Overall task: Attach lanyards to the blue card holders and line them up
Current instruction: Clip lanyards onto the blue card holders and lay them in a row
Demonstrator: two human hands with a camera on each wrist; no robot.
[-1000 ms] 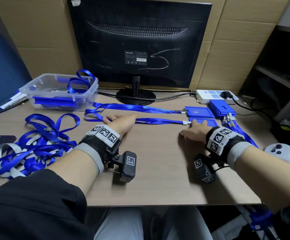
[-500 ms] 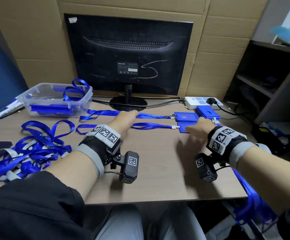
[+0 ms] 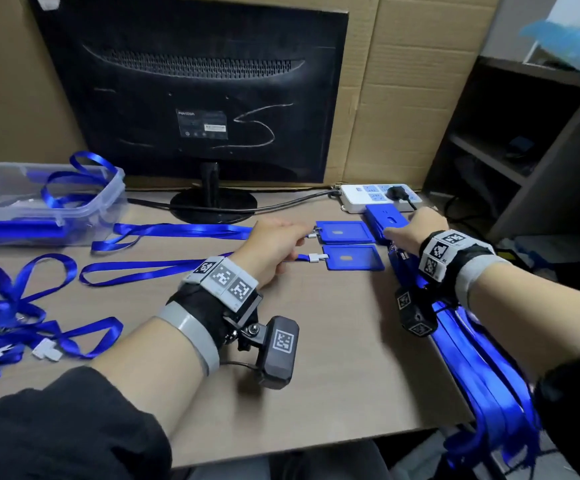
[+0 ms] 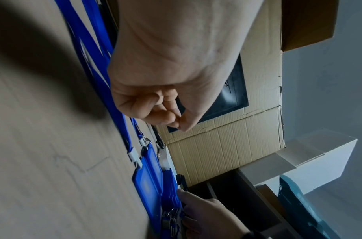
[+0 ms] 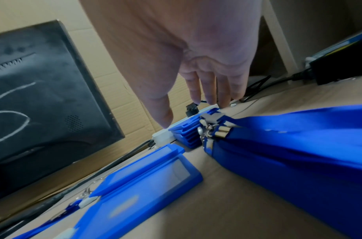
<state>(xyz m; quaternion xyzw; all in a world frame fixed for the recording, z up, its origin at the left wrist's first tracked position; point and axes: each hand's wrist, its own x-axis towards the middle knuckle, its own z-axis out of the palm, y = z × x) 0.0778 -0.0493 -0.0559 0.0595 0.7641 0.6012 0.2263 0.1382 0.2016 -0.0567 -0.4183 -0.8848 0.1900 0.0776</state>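
Left hand (image 3: pixel 274 252) hovers above the lanyards (image 3: pixel 177 230), grip curled, seemingly empty. Right hand (image 3: pixel 416 230), grip wide, touches the stacked card holders (image 3: pixel 382 218).

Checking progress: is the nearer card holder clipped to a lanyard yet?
Yes, clipped: the lanyard ends in a white clip joined to the nearer card holder.

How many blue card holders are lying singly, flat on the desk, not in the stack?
2. The far card holder lies nearer the monitor; the near card holder sits just in front of it. The stack by the right hand hides its own count.
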